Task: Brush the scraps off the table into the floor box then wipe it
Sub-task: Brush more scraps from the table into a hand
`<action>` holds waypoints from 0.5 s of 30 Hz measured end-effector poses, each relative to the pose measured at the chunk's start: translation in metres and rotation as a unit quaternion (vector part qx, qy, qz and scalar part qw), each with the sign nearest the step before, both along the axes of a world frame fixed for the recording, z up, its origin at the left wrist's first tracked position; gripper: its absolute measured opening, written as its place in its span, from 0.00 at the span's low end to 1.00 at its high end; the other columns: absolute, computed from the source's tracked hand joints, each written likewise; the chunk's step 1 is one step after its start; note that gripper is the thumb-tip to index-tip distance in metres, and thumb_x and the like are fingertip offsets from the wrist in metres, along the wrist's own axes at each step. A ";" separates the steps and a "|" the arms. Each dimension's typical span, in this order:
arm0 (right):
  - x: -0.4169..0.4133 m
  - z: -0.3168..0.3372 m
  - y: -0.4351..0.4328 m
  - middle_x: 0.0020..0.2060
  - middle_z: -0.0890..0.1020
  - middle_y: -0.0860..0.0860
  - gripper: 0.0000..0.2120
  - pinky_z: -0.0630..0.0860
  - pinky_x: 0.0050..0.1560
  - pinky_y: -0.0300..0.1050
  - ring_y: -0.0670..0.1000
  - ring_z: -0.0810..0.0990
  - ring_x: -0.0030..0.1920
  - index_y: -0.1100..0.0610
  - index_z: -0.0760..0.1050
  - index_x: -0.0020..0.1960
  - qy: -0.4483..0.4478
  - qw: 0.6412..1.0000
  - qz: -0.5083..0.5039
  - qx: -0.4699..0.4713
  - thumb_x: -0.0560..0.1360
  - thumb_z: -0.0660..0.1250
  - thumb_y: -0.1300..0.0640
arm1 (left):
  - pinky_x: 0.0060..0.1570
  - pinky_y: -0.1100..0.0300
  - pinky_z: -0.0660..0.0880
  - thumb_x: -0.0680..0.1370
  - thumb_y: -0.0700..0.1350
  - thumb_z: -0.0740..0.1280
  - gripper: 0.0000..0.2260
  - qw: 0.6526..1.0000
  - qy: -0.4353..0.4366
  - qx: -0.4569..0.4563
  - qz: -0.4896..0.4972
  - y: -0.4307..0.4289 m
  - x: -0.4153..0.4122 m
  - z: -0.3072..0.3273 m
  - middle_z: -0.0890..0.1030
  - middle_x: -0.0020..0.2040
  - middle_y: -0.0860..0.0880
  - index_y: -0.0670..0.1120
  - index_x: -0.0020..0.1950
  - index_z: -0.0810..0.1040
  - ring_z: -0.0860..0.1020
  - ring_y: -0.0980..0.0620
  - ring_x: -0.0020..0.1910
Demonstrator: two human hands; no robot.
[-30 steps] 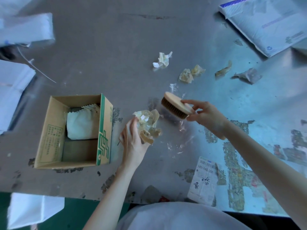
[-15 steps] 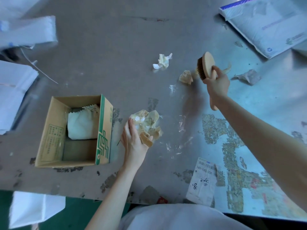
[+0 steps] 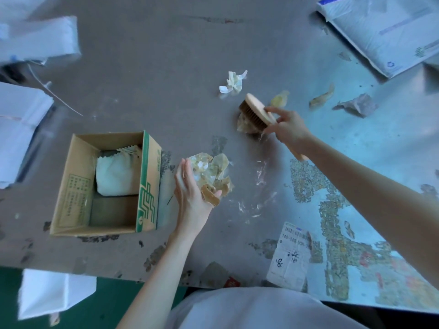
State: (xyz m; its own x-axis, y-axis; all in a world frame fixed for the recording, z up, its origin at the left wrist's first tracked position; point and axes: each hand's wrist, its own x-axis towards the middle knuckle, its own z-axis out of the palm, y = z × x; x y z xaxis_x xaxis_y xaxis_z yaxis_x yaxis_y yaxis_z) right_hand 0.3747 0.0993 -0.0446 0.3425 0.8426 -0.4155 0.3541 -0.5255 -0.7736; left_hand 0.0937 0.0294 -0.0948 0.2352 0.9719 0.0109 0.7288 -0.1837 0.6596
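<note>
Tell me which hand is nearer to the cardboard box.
Left. The left hand is right beside the box's green side, holding scraps. The right hand is much farther off, past those scraps, holding the brush.

Worn grey table, open cardboard box, crumpled scraps mid-table, padded mailer far right, printed label near edge
</note>
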 end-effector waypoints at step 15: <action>0.037 0.013 0.000 0.54 0.81 0.59 0.30 0.71 0.37 0.41 0.47 0.74 0.33 0.48 0.73 0.67 -0.021 0.978 -0.192 0.083 0.66 0.68 0.63 | 0.68 0.48 0.57 0.68 0.48 0.77 0.45 1.000 -0.001 0.011 0.013 -0.002 0.003 -0.004 0.59 0.73 0.39 0.39 0.76 0.53 0.60 0.40 0.73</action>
